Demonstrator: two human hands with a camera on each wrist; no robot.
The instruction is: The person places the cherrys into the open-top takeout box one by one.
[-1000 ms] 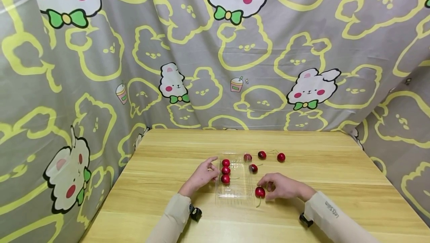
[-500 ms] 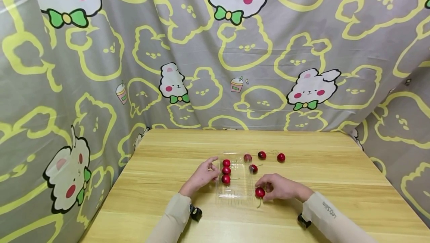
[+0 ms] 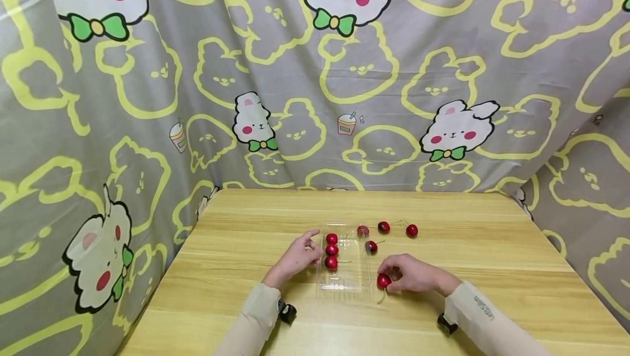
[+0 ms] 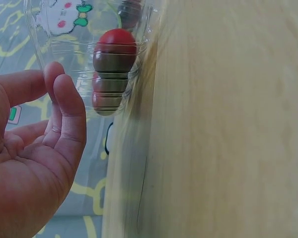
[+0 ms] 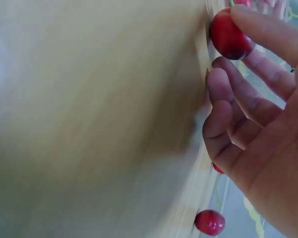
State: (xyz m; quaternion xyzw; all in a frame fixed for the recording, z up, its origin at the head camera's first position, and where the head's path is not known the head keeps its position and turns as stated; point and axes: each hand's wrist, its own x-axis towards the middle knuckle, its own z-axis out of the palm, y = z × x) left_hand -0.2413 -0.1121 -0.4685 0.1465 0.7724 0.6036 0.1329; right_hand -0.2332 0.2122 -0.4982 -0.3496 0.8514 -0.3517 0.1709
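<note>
A clear plastic box lies on the table with a column of three red cherries along its left side. My left hand rests against the box's left wall, fingers loosely bent. In the left wrist view its fingertips are by the clear wall, close to the cherries inside. To the right of the box, my right hand pinches a stemmed cherry between thumb and index finger. The right wrist view shows this cherry at the thumb tip, while the other fingers curl below.
Several loose cherries lie behind and right of the box: one cherry by its far right corner, another at its right wall, and two joined by stems farther right. A patterned curtain surrounds the wooden table.
My right hand first closes in on the cherry toward the box, then shifts slightly right with it. The left hand stays at the box; the box and its cherries barely move.
</note>
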